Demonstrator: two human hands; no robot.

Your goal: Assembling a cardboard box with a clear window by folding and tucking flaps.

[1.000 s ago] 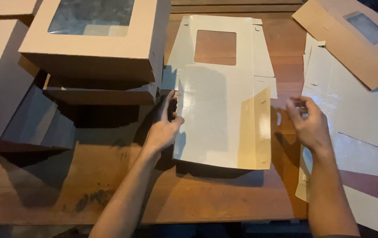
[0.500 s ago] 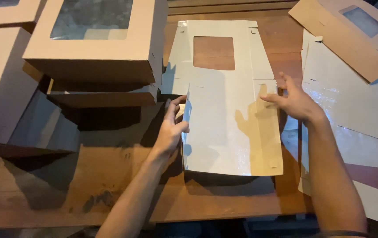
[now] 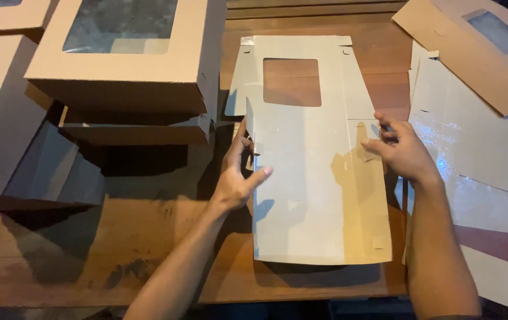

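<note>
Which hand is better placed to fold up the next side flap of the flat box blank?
Probably the left hand: its fingers already touch the raised left flap of the flat box blank along the crease. The right hand rests open on the right flap, which still lies flat.

A wooden counter [image 3: 147, 255] carried flat cardboard. A pale box blank [image 3: 319, 195] with 1 square window lay at its middle, reaching near the front edge. More flat blanks [image 3: 479, 154] lay along the right edge. Assembled windowed boxes [image 3: 129, 59] stood at the far left corner.
</note>
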